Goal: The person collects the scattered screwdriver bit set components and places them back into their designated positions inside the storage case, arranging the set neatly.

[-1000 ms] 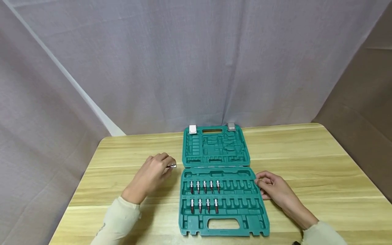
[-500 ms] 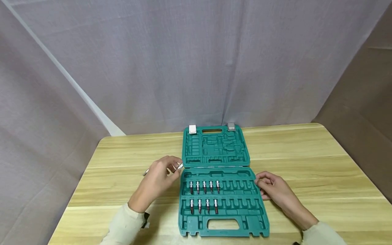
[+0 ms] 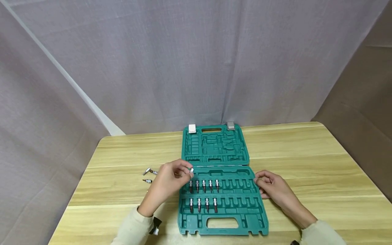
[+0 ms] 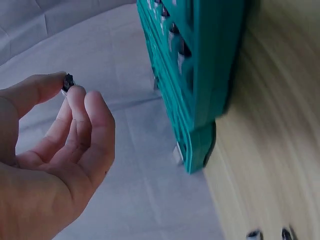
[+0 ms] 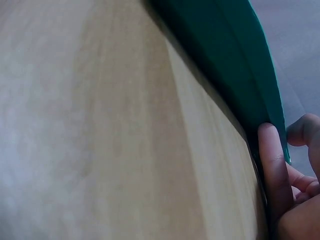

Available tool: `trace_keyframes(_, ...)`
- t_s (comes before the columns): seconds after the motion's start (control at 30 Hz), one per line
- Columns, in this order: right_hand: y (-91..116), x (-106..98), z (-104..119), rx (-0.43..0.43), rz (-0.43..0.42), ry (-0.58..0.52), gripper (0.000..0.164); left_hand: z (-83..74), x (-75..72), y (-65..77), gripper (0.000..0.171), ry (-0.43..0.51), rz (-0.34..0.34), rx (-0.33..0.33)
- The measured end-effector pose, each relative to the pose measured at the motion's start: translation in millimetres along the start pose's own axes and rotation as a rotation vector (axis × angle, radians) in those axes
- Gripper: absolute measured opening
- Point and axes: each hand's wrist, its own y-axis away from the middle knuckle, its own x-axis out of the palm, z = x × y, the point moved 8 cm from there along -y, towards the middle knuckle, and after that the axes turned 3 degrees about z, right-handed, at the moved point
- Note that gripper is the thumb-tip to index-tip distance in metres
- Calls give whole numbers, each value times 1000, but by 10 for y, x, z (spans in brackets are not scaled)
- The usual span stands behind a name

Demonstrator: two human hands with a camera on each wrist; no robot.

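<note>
My left hand (image 3: 171, 178) pinches a small bit socket (image 3: 192, 170) between thumb and fingertips, over the upper left corner of the green tool case (image 3: 222, 230). In the left wrist view the dark tip of the bit socket (image 4: 68, 82) pokes up between the thumb and a finger. The case lies unfolded, and several bit sockets (image 3: 203, 185) fill the left part of two rows of slots. At the case's right side my right hand (image 3: 272, 185) holds the edge. The right wrist view has one finger (image 5: 272, 155) along the outer wall and the thumb at the rim.
Several loose bit sockets (image 3: 147, 181) lie on the wooden table (image 3: 122, 153) left of the case, partly behind the left hand. The case lid (image 3: 214, 149), with two latches (image 3: 192, 129), lies back towards the grey curtain (image 3: 196, 68). A brown cloth (image 3: 358, 102) hangs at the right.
My left hand has carried the bit socket rightward from above the table to over the case's upper left corner, uncovering the loose ones. The right hand stays at the case's edge.
</note>
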Motion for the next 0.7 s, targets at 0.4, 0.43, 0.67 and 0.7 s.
trace_keyframes(0.4,6,4,9,13,0,-1,34,-43,314,14,16,121,154,-38)
trace_keyframes(0.43,6,3,14,12,-1,4,35,-47,335,19,16,128,162,-43)
trace_keyframes(0.67,10,-3,25,8,1,20,35,-68,501,56,16,171,229,-71)
trace_keyframes(0.7,11,-2,22,9,2,20,35,-78,527,59,15,178,241,-66)
